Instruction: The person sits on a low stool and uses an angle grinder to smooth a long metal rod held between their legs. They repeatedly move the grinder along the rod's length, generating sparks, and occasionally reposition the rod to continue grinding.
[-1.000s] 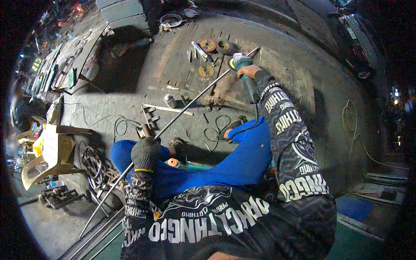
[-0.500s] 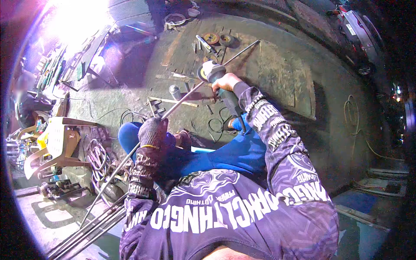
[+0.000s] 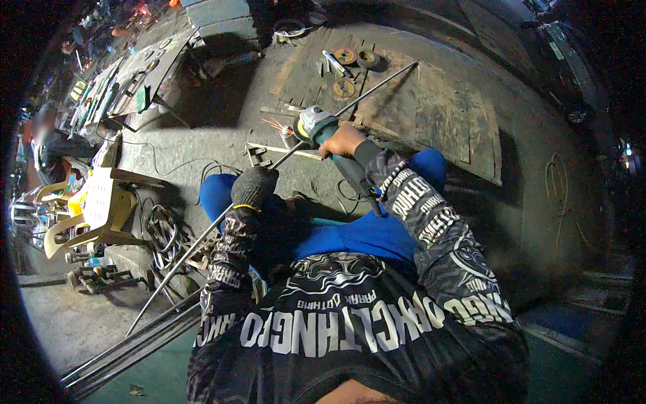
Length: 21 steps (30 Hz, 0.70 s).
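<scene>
From my remote seat, much of this workshop floor stays murky: the rim of the view falls to black, the benches at upper left dissolve into clutter I cannot sort, and a blurred person (image 3: 50,138) sits at the far left edge. My left hand (image 3: 254,187), in a grey knit glove, is closed around a long thin steel rod (image 3: 202,241); the glove hides the exact grip, and the rod's lower end fades out over the concrete at lower left. The rod runs diagonally up across my blue-trousered knees, past the grinder, to its far tip on the rusty steel plate (image 3: 431,108). My right hand (image 3: 342,141), bare, is clamped on the body of a teal angle grinder (image 3: 316,126), whose head sits against the rod; its disc is hidden beneath the guard, and I cannot tell whether it touches the metal. The two hands are apart, one either side of the contact point. A few orange sparks (image 3: 272,124) show just left of the grinder. Worn grinding discs (image 3: 347,56) lie on the plate beyond. A yellow plastic chair (image 3: 94,209) stands at left, with coiled cable (image 3: 158,232) beside it and more bars (image 3: 128,350) along the lower left. My patterned sleeves and shirt block the ground directly below.
</scene>
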Tool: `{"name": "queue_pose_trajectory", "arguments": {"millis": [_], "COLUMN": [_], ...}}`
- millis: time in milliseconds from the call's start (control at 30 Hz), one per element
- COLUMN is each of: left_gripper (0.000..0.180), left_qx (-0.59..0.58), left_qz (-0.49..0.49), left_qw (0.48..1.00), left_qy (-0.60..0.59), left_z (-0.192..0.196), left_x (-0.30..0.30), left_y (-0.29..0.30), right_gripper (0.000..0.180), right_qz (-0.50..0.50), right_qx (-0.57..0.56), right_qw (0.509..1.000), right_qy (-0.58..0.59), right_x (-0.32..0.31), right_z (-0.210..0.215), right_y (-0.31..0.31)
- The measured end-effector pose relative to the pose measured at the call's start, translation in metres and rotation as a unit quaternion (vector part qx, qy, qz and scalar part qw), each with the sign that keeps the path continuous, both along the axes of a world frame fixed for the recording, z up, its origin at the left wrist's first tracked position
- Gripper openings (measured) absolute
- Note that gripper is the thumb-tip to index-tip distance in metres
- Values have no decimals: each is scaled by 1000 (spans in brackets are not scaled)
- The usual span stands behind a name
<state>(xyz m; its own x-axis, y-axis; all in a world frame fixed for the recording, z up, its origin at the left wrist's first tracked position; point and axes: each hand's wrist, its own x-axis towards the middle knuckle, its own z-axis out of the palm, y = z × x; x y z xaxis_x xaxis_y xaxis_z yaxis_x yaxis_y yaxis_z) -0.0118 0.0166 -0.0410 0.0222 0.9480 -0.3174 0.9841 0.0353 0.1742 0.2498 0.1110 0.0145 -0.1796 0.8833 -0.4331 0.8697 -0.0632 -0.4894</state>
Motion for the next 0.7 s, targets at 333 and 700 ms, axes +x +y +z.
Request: {"name": "queue_pose_trajectory", "arguments": {"millis": [333, 700], "left_gripper": [43, 48], "left_qx": [-26, -29], "left_qz": [62, -21], "left_qw": [994, 999], "left_qy": [-84, -30], "left_z": [29, -4], "left_x": [8, -8], "left_y": [0, 7], "right_gripper": [59, 64], "right_qz": [-5, -32], "right_qx": [-17, -47], "right_qw": [1000, 998], "right_qy": [9, -35], "right_x": [-6, 17], "right_z": [0, 1], "right_y": [-20, -5]}}
